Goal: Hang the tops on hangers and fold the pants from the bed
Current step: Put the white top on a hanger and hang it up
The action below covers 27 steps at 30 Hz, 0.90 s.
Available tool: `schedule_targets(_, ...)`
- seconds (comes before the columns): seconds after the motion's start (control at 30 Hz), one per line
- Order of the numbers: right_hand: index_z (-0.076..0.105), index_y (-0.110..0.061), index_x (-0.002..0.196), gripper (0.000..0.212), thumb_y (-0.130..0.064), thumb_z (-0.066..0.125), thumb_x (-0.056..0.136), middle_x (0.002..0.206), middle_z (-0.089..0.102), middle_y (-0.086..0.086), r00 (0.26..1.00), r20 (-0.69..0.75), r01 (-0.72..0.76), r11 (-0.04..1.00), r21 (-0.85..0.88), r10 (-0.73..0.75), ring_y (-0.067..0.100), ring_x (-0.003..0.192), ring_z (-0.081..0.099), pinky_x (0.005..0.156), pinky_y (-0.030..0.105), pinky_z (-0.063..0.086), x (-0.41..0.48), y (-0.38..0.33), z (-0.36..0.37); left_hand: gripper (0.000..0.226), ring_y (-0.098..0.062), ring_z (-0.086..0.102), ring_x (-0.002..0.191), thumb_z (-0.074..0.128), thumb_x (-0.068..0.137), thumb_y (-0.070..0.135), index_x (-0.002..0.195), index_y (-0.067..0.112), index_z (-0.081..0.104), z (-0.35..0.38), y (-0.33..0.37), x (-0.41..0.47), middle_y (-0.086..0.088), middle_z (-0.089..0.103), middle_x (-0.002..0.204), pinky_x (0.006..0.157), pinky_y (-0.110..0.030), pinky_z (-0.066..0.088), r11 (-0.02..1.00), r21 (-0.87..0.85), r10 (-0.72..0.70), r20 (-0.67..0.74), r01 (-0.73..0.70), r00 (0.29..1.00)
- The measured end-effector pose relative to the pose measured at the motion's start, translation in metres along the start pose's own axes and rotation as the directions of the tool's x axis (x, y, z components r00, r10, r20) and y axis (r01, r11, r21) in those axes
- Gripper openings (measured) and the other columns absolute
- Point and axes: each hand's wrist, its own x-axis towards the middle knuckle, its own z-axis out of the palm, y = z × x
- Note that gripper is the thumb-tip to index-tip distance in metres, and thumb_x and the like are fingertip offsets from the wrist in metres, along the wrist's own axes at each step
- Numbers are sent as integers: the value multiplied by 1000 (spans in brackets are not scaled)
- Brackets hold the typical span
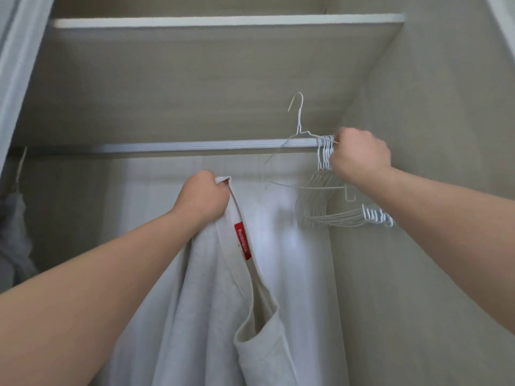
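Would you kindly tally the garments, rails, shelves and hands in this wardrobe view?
Garments: 2, light top and grey garment
Rails: 1
Shelves: 1
Hands: 2, left hand holding that top, right hand gripping wire hangers
Total: 6

I look up at a pale ribbed rod (pixel 181 147) that spans the space. Above the rod is a shelf (pixel 223 22) with a white front edge and a beige wood-grain underside. Behind and below the rod, the back wall (pixel 145 196) shines with soft glare. Right of the rod stands a beige side wall (pixel 432 274). Left of the rod, a white frame (pixel 16 65) slants upward.
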Motion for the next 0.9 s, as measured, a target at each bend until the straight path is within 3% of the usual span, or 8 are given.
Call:
schedule_targets(0.07, 64, -14, 107, 25, -13, 50, 87, 112, 64, 20, 995, 51, -91, 966, 242, 81, 41, 105, 60, 78, 36, 38, -9, -3, -1, 28, -34, 57, 77, 47, 101, 24, 79, 8, 51, -13, 8, 1, -16, 62, 81, 59, -32, 36, 1000, 9, 0, -25, 0, 1000)
schedule_targets(0.13, 64, -14, 96, 14, -13, 51, 89, 104, 65, 18, 982, 119, -184, 861, 473, 145, 36, 101, 60, 78, 32, 39, -21, -7, -1, 28, -37, 60, 85, 47, 101, 25, 85, 4, 56, -29, 17, 0, -20, 65, 86, 66, -33, 37, 1000, 18, -8, -73, 10, 997)
schedule_targets(0.27, 60, -18, 88, 8, -16, 54, 93, 75, 58, 2, 935, 250, -350, 550, 759, 250, 25, 72, 54, 58, 27, 33, -55, -16, -4, 28, -36, 56, 86, 47, 99, 21, 87, -1, 61, -66, 39, -7, -18, 62, 87, 70, -32, 35, 998, 64, 11, -188, 1, 982)
schedule_targets(0.37, 50, -22, 81, 16, -18, 49, 96, 71, 53, 2, 910, 326, -393, 287, 873, 255, 21, 61, 45, 55, 27, 29, -81, -20, -13, 28, -35, 51, 83, 47, 100, 20, 80, 2, 54, -94, 64, -14, -18, 57, 86, 71, -33, 34, 993, 114, 59, -258, -31, 964)
schedule_targets(0.47, 43, -23, 82, 18, -15, 44, 97, 73, 51, 7, 902, 400, -422, 135, 896, 165, 20, 60, 42, 58, 30, 33, -98, -21, -27, 24, -32, 52, 79, 47, 100, 20, 89, 2, 59, -119, 93, -22, -14, 57, 83, 68, -33, 35, 984, 174, 87, -322, -31, 943)
schedule_targets(0.53, 42, -21, 88, 14, -12, 47, 96, 65, 47, 3, 862, 503, -504, 8, 864, 58, 15, 47, 37, 45, 22, 28, -101, -20, -40, 22, -22, 53, 70, 47, 101, 21, 93, 5, 60, -135, 113, -29, -7, 55, 77, 57, -32, 36, 981, 194, 80, -348, -12, 934)
schedule_targets(0.63, 47, -20, 92, 9, -18, 54, 98, 55, 37, -2, 805, 585, -593, -129, 795, -93, 11, 39, 27, 39, 17, 19, -99, -18, -63, 20, -13, 50, 67, 47, 102, 25, 96, 10, 59, -161, 144, -48, 1, 51, 74, 53, -26, 34, 969, 246, 66, -387, 34, 920)
schedule_targets(0.9, 62, -17, 87, 24, -10, 42, 98, 43, 27, -8, 771, 484, -626, -352, 696, -413, 6, 32, 18, 37, 11, 14, -160, -25, -135, 22, -15, 46, 62, 48, 99, 26, 87, 9, 53, -256, 213, -136, -1, 48, 71, 50, -28, 31, 856, 446, 7, -517, 262, 856)
